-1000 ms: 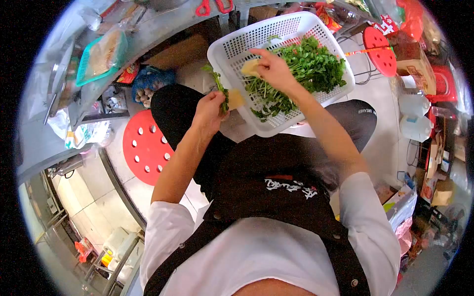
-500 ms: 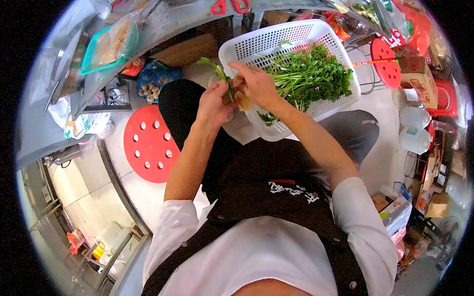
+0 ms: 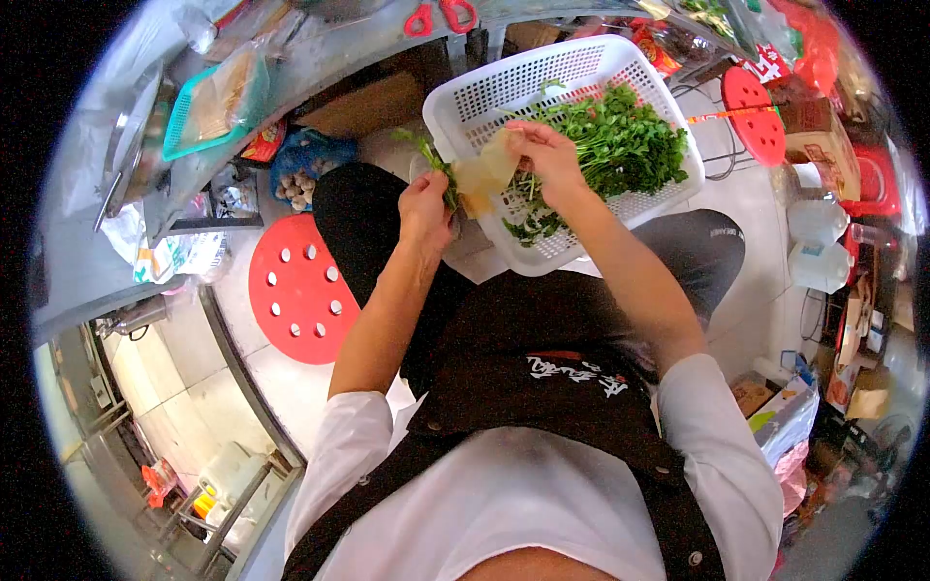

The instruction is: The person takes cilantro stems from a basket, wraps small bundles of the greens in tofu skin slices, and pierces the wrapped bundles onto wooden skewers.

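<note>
My left hand is closed around a small bunch of green stems, whose leafy tips stick out above the thumb. A yellowish, see-through strip stretches from beside that bunch to my right hand, which pinches its far end. What the strip is made of I cannot tell. Both hands are at the left side of a white perforated basket, the right one over it. Inside the basket lies a heap of leafy green herbs with thin stems.
A red round stool stands at left, another red stool at far right. Under the counter sits a blue net bag of roundish pale items. Red-handled scissors lie on the counter edge. Plastic jugs line the right.
My right hand has moved away to the right from my left hand, drawing the yellowish strip out between them. My left hand stays closed on the green stems.
</note>
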Demonstrator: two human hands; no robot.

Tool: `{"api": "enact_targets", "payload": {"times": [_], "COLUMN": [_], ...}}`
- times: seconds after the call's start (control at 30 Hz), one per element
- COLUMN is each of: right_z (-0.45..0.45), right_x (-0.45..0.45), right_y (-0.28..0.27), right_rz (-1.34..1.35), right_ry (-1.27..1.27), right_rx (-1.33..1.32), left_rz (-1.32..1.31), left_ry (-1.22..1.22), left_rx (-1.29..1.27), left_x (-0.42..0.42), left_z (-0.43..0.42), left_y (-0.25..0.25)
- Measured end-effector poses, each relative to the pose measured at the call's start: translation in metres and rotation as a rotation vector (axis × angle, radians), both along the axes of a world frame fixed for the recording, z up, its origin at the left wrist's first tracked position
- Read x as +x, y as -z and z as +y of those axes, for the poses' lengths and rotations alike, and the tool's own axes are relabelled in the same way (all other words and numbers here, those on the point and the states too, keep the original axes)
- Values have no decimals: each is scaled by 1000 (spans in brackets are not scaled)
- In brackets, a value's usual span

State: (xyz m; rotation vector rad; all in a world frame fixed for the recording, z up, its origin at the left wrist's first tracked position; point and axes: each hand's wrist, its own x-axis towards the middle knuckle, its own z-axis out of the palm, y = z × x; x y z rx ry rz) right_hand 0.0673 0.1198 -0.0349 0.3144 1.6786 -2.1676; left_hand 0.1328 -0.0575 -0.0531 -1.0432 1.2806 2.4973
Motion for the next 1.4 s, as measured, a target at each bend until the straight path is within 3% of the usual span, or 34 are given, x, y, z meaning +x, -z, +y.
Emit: {"api": "enact_targets", "payload": {"times": [0.1,0.27,0.43,0.53,0.67,0.8,0.9,0.97,1.03,1.13,1.27,1.4], "right_z": [15,40,48,55,55,43,30,23,24,27,29,30], "right_x": [-5,-16,-13,-13,-12,6,21,26,24,25,25,28], "right_y": [-4,-9,-45,-60,-74,-115,-148,-161,-154,-155,-156,-159], "right_rz": [-117,-15,255,395,514,453,511,610,750,807,1194,888], "right_ry": [146,66,-72,-182,-236,-423,-636,-664,-549,-363,-111,3], "right_rx": [-128,-73,92,174,260,115,-62,11,155,443,661,529], "left_rz": [-86,-107,-21,-12,164,219,221,323,377,365,434,524], "left_ry": [-7,7,114,44,55,193,239,295,321,327,296,268], "left_rx": [-35,-58,-182,-232,-392,-103,65,197,345,229,231,198], "left_x": [4,8,14,19,23,14,0,-6,-9,-10,-15,-18], "left_z": [4,3,-3,9,5,27,43,52,61,67,72,75], "left_y": [-17,-14,-10,-41,-34,-98,-105,-107,-124,-125,-123,-129]}}
